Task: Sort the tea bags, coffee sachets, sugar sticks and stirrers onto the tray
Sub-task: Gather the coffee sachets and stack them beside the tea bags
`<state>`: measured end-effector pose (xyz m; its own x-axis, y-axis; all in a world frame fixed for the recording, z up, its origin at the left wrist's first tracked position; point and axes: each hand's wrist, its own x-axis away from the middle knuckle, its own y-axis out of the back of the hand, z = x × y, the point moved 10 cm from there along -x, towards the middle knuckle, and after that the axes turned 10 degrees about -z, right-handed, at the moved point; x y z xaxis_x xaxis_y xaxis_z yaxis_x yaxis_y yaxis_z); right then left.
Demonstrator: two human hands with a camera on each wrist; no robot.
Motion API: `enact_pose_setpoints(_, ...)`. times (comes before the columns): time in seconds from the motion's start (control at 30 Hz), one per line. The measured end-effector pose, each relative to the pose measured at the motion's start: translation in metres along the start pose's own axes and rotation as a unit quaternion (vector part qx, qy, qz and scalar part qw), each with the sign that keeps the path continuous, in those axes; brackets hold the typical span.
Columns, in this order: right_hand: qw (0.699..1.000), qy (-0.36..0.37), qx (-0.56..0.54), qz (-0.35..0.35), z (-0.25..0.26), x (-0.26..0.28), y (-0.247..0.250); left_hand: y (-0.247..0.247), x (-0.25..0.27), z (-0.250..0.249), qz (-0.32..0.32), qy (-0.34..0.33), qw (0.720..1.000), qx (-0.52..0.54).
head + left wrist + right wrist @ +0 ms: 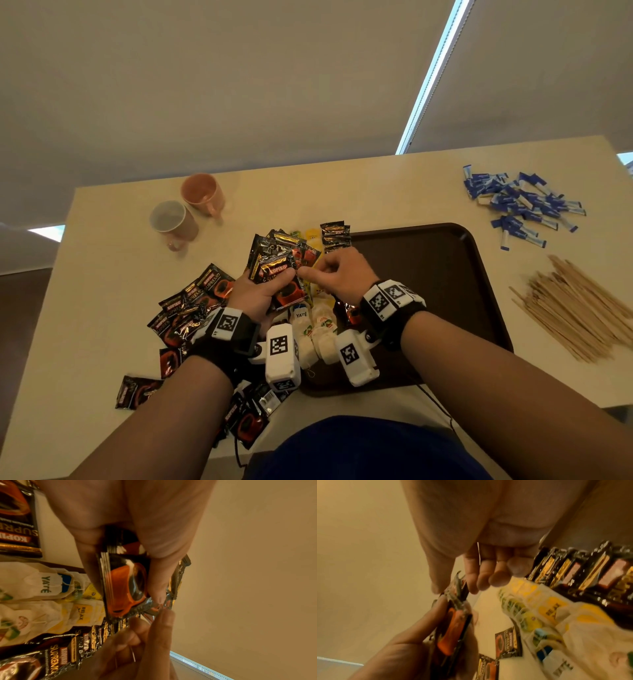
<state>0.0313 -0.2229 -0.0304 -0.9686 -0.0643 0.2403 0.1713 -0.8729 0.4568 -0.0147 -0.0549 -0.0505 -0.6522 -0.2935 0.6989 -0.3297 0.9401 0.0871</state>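
Two mugs sit together at the far left of the beige table: a peach-pink mug behind, and just beside it a pink mug with a pale grey inside, both upright. Beyond the table edge hang cream roller blinds, a bright window strip between them.

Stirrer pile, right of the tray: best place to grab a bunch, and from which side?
Take the stirrers across the middle of the bundle, coming from above with fingers and thumb straddling its width. The sticks lie flat on the table, roughly parallel and fanned at the ends, so a mid-length pinch should gather most and keep them balanced. The right hand is nearer, though it is now pinching a coffee sachet.
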Motion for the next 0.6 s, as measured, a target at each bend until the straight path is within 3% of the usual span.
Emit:
enact_pose_setpoints(0.2, 0.997, -0.053, -0.042, 0.031, -0.01, 0.006, -0.018, -0.001, 0.004, 0.001, 0.009, -0.003, 1.0, -0.006)
enact_pose_setpoints(0.37, 0.991, -0.084, -0.096, 0.039, -0.013, 0.01, -0.02, -0.003, 0.006, 0.006, 0.009, 0.035, 0.998, 0.054)
enact_pose_setpoints(0.6, 0.989, -0.085, -0.113, 0.038, -0.02, 0.011, -0.012, 0.001, 0.002, 0.009, -0.007, 0.042, 0.996, 0.079)
